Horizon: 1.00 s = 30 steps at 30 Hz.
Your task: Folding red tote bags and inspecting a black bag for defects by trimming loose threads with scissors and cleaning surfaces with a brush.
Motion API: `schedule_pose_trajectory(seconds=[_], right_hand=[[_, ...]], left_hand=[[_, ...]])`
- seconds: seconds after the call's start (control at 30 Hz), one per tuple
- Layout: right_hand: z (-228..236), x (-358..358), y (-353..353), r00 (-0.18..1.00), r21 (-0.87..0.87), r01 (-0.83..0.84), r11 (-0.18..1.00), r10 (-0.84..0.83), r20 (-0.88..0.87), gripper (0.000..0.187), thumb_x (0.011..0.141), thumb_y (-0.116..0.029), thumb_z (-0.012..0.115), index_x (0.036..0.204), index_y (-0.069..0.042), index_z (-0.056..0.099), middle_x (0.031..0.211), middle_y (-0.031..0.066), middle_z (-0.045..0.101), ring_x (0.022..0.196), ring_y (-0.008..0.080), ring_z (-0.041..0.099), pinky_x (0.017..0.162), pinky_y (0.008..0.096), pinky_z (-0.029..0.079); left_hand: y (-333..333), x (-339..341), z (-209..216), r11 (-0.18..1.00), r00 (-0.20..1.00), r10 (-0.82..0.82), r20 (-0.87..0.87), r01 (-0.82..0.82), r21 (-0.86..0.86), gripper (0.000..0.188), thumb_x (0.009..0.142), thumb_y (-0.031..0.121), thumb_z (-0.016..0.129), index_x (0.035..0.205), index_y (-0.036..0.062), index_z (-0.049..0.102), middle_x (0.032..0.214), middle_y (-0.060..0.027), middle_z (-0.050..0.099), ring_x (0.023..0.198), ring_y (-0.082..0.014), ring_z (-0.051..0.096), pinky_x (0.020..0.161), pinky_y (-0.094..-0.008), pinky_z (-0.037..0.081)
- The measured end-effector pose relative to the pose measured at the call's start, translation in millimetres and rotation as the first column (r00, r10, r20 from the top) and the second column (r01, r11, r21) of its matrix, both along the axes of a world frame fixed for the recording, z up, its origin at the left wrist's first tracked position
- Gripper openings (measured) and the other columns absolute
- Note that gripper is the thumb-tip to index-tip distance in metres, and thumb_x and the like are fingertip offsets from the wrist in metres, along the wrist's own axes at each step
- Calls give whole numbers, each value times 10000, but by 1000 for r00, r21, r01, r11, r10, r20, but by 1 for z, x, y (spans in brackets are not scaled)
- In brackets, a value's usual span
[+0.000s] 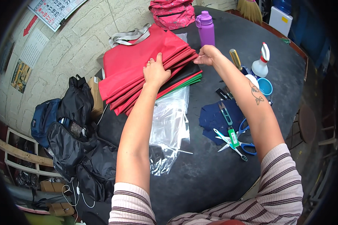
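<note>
Red bags [137, 58] lie in a thick pile on the dark surface [210, 180], close to the pale brick wall [90, 28]. Grey straps [133, 37] loop over the far edge of the pile. Low down on its right side I can see a black layer [184, 74] and some green layers [186, 82]. The left hand [156, 74] lies on top of the red, its fingers spread out and not curled round anything that I can see. The right hand [207, 55] is at the pile's right corner. Its fingers are bent and close together, but I can't tell if they pinch an edge.

A purple bottle [205, 33] stands just behind the right hand, and a pink bag [172, 15] sits to the left of the bottle. Clear plastic [169, 123] pokes out from under the pile, toward the person. Under the right arm, scissors [248, 148] lie by a dark blue cloth [210, 116]. A spray bottle [260, 66] and a blue cup [265, 87] stand to the right.
</note>
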State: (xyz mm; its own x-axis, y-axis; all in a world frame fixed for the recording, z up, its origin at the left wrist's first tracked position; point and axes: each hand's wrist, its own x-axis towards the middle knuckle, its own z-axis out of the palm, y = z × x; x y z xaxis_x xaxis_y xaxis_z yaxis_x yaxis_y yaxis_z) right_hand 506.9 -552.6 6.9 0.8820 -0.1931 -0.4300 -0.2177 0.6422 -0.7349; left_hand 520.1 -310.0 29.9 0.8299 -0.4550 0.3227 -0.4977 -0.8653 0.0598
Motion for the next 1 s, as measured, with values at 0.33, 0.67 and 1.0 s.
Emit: schedule_pose_trajectory(seconds=[0.33, 0.67, 1.0], right_hand=[[16, -6, 3, 990, 172, 1, 985, -25, 137, 658, 787, 128, 308, 1401, 90, 74, 1337, 349, 319, 1200, 493, 462, 1034, 614, 351], [-44, -32, 0, 982, -307, -130, 943, 80, -170, 354, 827, 35, 459, 1167, -63, 461, 1089, 175, 550, 954, 347, 623, 870, 524, 506], [-55, -67, 17, 984, -330, -174, 928, 151, -96, 279, 874, -53, 521, 1149, -80, 488, 925, 94, 595, 800, 223, 621, 698, 389, 523]], left_hand=[[9, 13, 4, 996, 994, -73, 83, 70, 48, 803, 645, 109, 701, 1380, 125, 380, 918, -203, 645, 832, -377, 659, 746, -469, 533], [10, 32, 9, 996, 996, -67, -58, 70, 48, 737, 695, 164, 715, 1364, 197, 406, 882, -157, 680, 896, -359, 653, 800, -468, 511], [9, -25, -38, 972, 986, 154, -59, -140, 188, 1112, 658, 512, 741, 1520, 223, 102, 1515, -215, 250, 1389, -505, 162, 1062, -710, 96]])
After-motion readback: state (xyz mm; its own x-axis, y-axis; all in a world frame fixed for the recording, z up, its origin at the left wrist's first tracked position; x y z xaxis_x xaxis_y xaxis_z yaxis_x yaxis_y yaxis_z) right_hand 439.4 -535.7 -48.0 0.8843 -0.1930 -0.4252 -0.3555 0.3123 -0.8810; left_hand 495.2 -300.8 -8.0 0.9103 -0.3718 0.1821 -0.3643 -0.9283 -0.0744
